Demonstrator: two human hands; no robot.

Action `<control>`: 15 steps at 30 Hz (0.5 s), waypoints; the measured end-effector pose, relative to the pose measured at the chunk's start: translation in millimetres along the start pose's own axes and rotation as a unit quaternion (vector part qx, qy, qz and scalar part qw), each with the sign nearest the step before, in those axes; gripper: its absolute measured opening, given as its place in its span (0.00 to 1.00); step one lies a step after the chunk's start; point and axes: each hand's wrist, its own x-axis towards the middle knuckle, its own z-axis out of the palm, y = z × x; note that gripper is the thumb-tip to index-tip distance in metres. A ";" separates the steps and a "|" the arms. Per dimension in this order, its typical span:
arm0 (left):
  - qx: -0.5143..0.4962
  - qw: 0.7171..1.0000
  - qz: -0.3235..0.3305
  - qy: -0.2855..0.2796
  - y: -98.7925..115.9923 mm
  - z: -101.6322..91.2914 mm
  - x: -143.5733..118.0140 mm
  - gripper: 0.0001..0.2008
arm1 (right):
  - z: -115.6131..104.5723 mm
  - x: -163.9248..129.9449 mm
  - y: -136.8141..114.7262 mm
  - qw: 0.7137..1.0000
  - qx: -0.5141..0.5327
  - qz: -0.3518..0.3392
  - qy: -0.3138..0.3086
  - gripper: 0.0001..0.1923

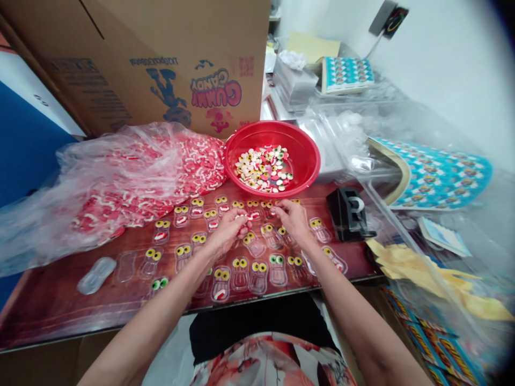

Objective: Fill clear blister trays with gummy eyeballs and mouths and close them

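Note:
My left hand (234, 228) is closed around several red and white gummy lips, some showing at its fingertips. Just right of it, my right hand (293, 219) reaches down over the back row of small clear plastic trays, its fingertips close together at a tray; whether they pinch a piece is too small to see. Many trays, such as this one (258, 279), hold a pair of yellow eye gummies. A few have green eyes (277, 260). Some, like the tray at the front (220, 292), also hold a red and white lips gummy.
A red bowl (311, 161) of eye gummies stands behind my hands. Left of it lies a large plastic bag (161, 166) of red and white gummies before a cardboard box (132, 64). A black tape dispenser (344, 214) and blue label sheets (442, 174) are at right. Stacked empty trays (96, 275) lie left.

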 end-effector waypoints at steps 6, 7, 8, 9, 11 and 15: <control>0.015 1.000 0.009 0.002 -0.6 -2.4 -1.2 0.12 | 4.4 -2.2 -4.2 0.994 -0.109 -0.013 -0.006 0.10; 0.014 1.000 0.011 0.004 -1.1 -2.5 -0.9 0.12 | 5.2 -2.7 -5.4 0.991 -0.132 -0.012 -0.012 0.10; 0.012 1.000 0.012 0.005 -1.7 -2.5 -0.4 0.13 | 6.2 -3.0 -6.5 0.988 -0.155 -0.010 -0.018 0.10; 0.007 1.000 0.012 0.005 -2.4 -2.4 0.1 0.14 | 7.2 -3.1 -7.4 0.984 -0.175 -0.009 -0.025 0.10; -0.004 1.000 0.012 0.001 -3.7 -1.6 1.0 0.17 | 9.9 -3.1 -8.4 0.979 -0.201 -0.017 -0.038 0.10; -0.009 1.000 0.014 0.002 -5.4 1.6 1.2 0.20 | 15.6 -3.8 -7.5 0.975 -0.217 -0.034 -0.025 0.10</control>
